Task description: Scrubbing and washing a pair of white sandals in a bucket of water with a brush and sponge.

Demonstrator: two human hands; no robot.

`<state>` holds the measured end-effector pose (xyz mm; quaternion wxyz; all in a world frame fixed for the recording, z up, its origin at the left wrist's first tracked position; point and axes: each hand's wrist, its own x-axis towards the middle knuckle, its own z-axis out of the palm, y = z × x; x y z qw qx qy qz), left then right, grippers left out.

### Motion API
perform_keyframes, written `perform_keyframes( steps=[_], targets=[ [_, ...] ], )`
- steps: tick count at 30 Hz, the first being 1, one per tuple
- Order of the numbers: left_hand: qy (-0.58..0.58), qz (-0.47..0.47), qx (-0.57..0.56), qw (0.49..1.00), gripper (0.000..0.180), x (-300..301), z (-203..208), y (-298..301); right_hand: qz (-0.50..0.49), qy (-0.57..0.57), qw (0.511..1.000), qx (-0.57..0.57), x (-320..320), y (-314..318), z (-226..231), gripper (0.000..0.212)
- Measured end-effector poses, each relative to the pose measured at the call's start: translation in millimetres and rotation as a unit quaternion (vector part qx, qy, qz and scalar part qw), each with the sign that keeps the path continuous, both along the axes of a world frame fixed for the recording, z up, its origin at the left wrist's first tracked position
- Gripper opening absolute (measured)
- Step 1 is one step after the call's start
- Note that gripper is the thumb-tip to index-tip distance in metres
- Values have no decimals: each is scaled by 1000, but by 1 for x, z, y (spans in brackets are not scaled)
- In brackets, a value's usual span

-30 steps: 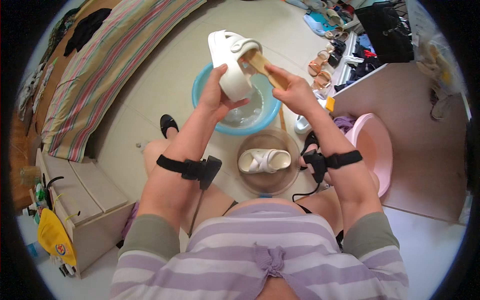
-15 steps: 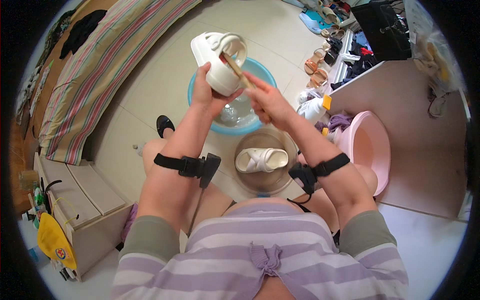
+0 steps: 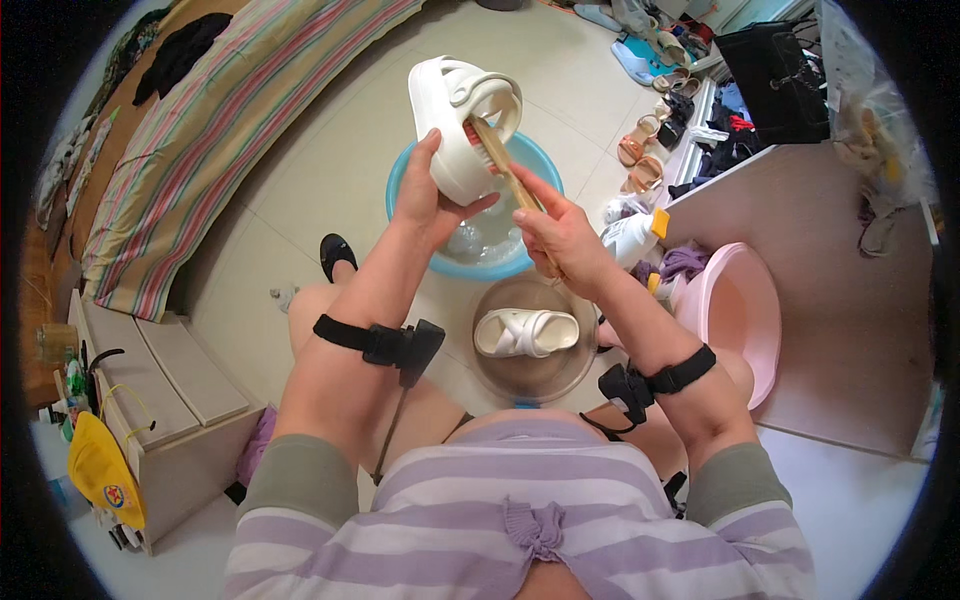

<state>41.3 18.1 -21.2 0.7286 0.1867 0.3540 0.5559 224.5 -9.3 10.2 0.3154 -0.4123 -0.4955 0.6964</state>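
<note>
We have our left hand (image 3: 428,198) clamped on the lower end of a white clog (image 3: 440,150), tilted above the blue basin (image 3: 478,270) by its far left rim. Our right hand (image 3: 565,242) grips a wooden brush (image 3: 498,157), bristles at the clog's opening. Just beyond the basin's near edge, a second white clog (image 3: 525,333) lies in a see-through brownish tub (image 3: 530,380) on the floor (image 3: 310,150).

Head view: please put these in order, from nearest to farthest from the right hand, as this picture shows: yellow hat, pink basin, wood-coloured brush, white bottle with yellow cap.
From the right hand:
1. Wood-coloured brush: held in it.
2. White bottle: just to its right.
3. Pink basin: farther right and lower.
4. Yellow hat: far lower left.
</note>
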Motion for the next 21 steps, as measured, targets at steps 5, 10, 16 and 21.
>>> perform_keyframes(
  steps=[5,10,16,21],
  targets=[
    [-46,-16,12,999,59,9,-6,4,-8,-29,998,48,-10,28,-6,61],
    [-88,-6,-4,996,58,0,-8,9,1,-78,992,102,1,2,-7,60],
    [-107,-2,2,994,57,2,-8,10,-15,-132,972,194,-5,29,-23,62],
    [-85,14,6,996,58,-10,0,-2,4,-86,976,199,16,8,-12,63]
  ],
)
